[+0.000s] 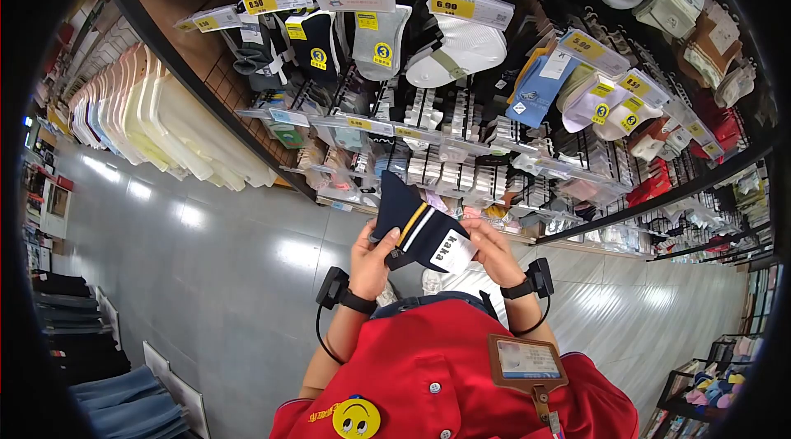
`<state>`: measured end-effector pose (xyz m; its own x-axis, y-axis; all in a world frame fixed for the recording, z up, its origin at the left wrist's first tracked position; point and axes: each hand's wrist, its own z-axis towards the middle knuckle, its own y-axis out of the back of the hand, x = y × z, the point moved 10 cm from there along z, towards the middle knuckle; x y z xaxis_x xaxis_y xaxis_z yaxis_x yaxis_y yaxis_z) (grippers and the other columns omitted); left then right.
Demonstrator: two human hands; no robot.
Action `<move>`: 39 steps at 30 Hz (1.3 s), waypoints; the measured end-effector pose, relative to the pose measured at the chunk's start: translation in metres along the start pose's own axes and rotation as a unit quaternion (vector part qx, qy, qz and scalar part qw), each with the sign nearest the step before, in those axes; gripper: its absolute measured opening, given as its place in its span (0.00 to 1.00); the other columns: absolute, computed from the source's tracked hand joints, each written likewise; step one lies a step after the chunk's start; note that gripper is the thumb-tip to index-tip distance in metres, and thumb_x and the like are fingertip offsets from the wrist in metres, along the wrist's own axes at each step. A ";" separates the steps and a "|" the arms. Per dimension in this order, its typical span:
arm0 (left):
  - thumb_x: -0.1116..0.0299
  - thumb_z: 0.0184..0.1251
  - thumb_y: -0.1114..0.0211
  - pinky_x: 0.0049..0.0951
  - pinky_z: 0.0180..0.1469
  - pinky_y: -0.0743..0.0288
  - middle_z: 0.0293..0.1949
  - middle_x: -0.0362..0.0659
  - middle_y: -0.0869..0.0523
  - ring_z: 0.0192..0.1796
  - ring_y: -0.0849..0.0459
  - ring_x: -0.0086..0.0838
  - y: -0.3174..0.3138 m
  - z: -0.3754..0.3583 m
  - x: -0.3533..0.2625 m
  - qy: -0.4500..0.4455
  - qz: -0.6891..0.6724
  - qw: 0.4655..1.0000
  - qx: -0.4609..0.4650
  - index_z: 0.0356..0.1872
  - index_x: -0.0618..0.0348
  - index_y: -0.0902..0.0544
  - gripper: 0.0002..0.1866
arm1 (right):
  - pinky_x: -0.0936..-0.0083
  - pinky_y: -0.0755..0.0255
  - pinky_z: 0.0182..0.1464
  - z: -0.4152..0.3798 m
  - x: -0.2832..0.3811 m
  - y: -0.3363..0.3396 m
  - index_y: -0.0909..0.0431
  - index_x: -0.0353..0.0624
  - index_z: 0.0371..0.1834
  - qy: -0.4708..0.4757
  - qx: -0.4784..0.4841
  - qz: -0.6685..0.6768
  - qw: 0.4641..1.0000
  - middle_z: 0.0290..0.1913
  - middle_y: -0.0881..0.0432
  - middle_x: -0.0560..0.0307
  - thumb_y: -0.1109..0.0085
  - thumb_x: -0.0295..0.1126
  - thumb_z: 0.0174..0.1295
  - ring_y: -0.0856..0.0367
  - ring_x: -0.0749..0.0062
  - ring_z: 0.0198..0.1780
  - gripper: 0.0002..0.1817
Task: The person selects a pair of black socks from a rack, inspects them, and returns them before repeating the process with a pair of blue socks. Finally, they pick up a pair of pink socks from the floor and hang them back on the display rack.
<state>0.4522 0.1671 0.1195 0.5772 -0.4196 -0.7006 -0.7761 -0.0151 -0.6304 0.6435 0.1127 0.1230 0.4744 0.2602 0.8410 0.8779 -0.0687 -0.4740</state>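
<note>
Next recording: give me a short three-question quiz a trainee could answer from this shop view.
1. True or false: both hands hold the dark navy sock pair.
2. Multiple choice: the white label on the sock pair reads A) kaka B) 6.90 C) 3.
3. Fill in: the yellow price tag above the white socks on the rack reads ____.

Key:
1. True; the left hand and the right hand each have a grip on it.
2. A.
3. 6.90.
</note>
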 end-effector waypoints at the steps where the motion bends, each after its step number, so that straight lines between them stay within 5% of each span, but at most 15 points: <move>1: 0.76 0.61 0.39 0.21 0.43 0.25 0.41 0.42 0.19 0.40 0.20 0.20 -0.005 -0.001 0.001 -0.004 0.041 0.999 0.015 0.48 0.64 0.27 0.14 | 0.79 0.30 0.48 0.002 0.002 -0.004 0.33 0.39 0.52 0.000 0.000 0.000 1.000 0.46 0.25 0.60 0.50 0.26 0.62 0.27 0.78 0.49 0.14; 7: 0.74 0.59 0.37 0.20 0.47 0.27 0.41 0.42 0.19 0.43 0.22 0.19 -0.017 -0.006 0.011 0.021 0.167 0.984 0.051 0.54 0.66 0.30 0.21 | 0.85 0.33 0.43 0.007 0.018 -0.033 0.31 0.37 0.47 0.098 0.028 -0.237 0.966 0.41 0.24 0.61 0.41 0.29 0.59 0.28 0.83 0.42 0.15; 14: 0.72 0.60 0.36 0.19 0.44 0.26 0.42 0.42 0.19 0.41 0.21 0.20 -0.014 -0.004 0.012 0.015 0.112 0.991 0.069 0.57 0.67 0.33 0.25 | 0.87 0.33 0.36 0.002 0.020 -0.040 0.27 0.35 0.43 0.009 0.011 -0.241 0.970 0.34 0.23 0.65 0.39 0.32 0.58 0.29 0.87 0.35 0.14; 17: 0.71 0.60 0.36 0.19 0.43 0.27 0.42 0.42 0.19 0.40 0.21 0.20 -0.020 -0.009 0.011 0.015 0.167 0.983 0.077 0.57 0.66 0.32 0.25 | 0.86 0.33 0.36 0.007 0.013 -0.032 0.26 0.36 0.43 0.055 0.026 -0.325 0.944 0.33 0.23 0.65 0.39 0.32 0.58 0.29 0.87 0.33 0.14; 21: 0.73 0.60 0.37 0.17 0.41 0.27 0.43 0.42 0.20 0.39 0.21 0.19 -0.015 -0.008 0.012 0.010 0.252 0.965 0.069 0.56 0.65 0.30 0.23 | 0.84 0.33 0.38 0.011 0.015 -0.031 0.26 0.35 0.42 0.061 -0.002 -0.276 0.959 0.34 0.24 0.65 0.40 0.31 0.59 0.30 0.86 0.35 0.13; 23: 0.73 0.60 0.37 0.19 0.45 0.28 0.46 0.42 0.21 0.43 0.23 0.20 -0.011 -0.005 0.011 -0.025 0.253 0.965 0.068 0.55 0.65 0.29 0.21 | 0.85 0.34 0.41 0.016 0.017 -0.028 0.26 0.35 0.43 0.139 0.023 -0.262 0.955 0.36 0.25 0.65 0.41 0.31 0.59 0.31 0.87 0.38 0.13; 25: 0.72 0.62 0.39 0.21 0.49 0.30 0.48 0.41 0.22 0.47 0.24 0.22 -0.005 0.001 0.015 -0.046 0.211 0.972 0.091 0.55 0.64 0.28 0.20 | 0.86 0.35 0.43 0.021 0.020 -0.026 0.27 0.36 0.44 0.102 0.048 -0.272 0.955 0.37 0.25 0.65 0.41 0.30 0.59 0.31 0.86 0.40 0.13; 29: 0.71 0.66 0.44 0.22 0.53 0.32 0.48 0.40 0.22 0.49 0.25 0.22 -0.015 -0.005 0.010 0.013 0.142 0.985 0.096 0.54 0.62 0.26 0.16 | 0.86 0.36 0.44 0.020 0.088 -0.035 0.28 0.36 0.43 0.148 0.042 -0.321 0.934 0.37 0.27 0.65 0.42 0.30 0.59 0.32 0.86 0.41 0.11; 35: 0.71 0.66 0.44 0.20 0.51 0.31 0.47 0.39 0.21 0.47 0.24 0.21 -0.002 0.001 0.010 -0.015 0.159 0.984 0.081 0.51 0.61 0.23 0.14 | 0.83 0.37 0.51 0.012 0.232 -0.059 0.34 0.36 0.48 0.304 0.013 -0.261 0.916 0.43 0.28 0.63 0.46 0.24 0.60 0.32 0.84 0.47 0.14; 39: 0.72 0.66 0.44 0.20 0.51 0.32 0.46 0.39 0.21 0.46 0.24 0.20 -0.002 -0.001 0.004 -0.022 0.158 0.985 0.068 0.50 0.61 0.23 0.13 | 0.79 0.41 0.59 0.017 0.306 -0.078 0.44 0.34 0.60 0.433 0.006 -0.194 0.880 0.53 0.29 0.54 0.50 0.21 0.59 0.33 0.77 0.55 0.25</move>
<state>0.4562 0.1645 0.1180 0.3259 -0.3435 -0.8808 -0.8788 0.2333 -0.4162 0.7193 0.2143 0.4132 0.0154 -0.5710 0.8208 0.9865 -0.1252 -0.1056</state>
